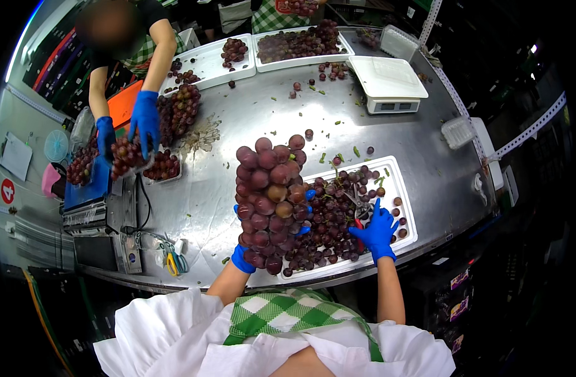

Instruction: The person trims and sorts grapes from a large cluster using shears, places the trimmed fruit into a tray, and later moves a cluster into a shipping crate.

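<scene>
A large bunch of red grapes [269,202] is held up in my left hand [243,259]. The bunch hides most of that blue-gloved hand, though fingertips show along its right side. Over the right part of a white tray [405,188], my right hand [378,231], also in a blue glove, has its fingers spread. Its thumb crosses the red handle of a pair of snips [362,208], and I see no grip closed around them. Beneath lie many loose grapes [332,212] and small clusters, with green stem bits among them.
A white digital scale [391,85] stands at the far right, near clear plastic boxes [456,133]. White trays [243,70] of grapes line the back. At left, a co-worker's gloved hands [146,120] handle a packed bunch. Yellow-and-blue scissors [175,261] lie front left.
</scene>
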The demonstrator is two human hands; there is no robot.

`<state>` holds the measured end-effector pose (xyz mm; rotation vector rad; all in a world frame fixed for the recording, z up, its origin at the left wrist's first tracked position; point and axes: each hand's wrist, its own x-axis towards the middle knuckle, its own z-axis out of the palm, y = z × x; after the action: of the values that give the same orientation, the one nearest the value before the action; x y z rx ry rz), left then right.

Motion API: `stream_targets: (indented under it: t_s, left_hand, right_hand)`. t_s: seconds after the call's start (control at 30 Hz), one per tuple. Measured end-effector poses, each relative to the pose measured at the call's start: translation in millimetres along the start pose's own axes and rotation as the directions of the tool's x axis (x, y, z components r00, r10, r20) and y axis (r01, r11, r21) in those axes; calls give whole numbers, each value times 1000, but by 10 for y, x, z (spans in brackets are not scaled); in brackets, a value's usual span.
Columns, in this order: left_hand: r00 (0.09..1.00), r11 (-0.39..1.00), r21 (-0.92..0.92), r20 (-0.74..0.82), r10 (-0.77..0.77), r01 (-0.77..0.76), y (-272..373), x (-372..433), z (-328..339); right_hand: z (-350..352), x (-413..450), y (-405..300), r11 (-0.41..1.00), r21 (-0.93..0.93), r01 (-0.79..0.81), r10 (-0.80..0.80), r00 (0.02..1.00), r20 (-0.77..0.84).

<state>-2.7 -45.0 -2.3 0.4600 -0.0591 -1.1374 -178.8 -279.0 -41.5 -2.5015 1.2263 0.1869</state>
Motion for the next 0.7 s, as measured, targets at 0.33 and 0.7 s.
stream_targets:
  t_s: [0.33, 0.7]
  left_hand:
    - [998, 999, 22, 61, -26, 24, -6, -99, -110]
    - [898, 499, 785, 159, 410, -367, 239, 38, 916]
  right_hand:
    - [-908, -806, -1373, 158, 920, 359, -400, 875, -273]
    - [-606, -462, -1609, -548, 827, -123, -315, 947, -68]
